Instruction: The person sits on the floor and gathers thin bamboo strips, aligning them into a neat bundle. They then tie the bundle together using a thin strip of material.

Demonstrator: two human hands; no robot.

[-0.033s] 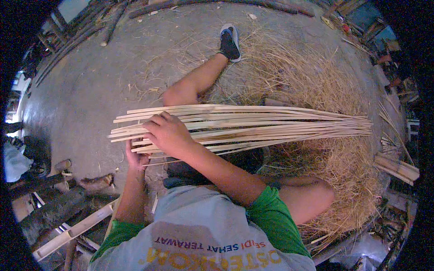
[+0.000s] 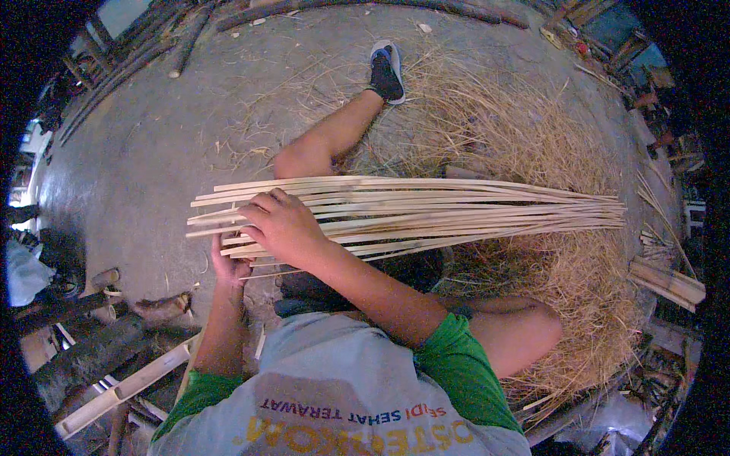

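1. While the pale strips (image 2: 433, 204) look fully split & thin, they're loose, held crosswise in front of the torso (image 2: 334, 372): fanned at L end, bunched at R.
2. R hand (image 2: 289, 229): on top nr L end, fingers tog., curled over & clamped on strips.
3. L hand (image 2: 230, 267): under lower strips; partly hidden, can't tell if clamped.
4. Progress (est.): splitting prob. done; L ends uneven, no tie/weave seen; amt. left unclear.
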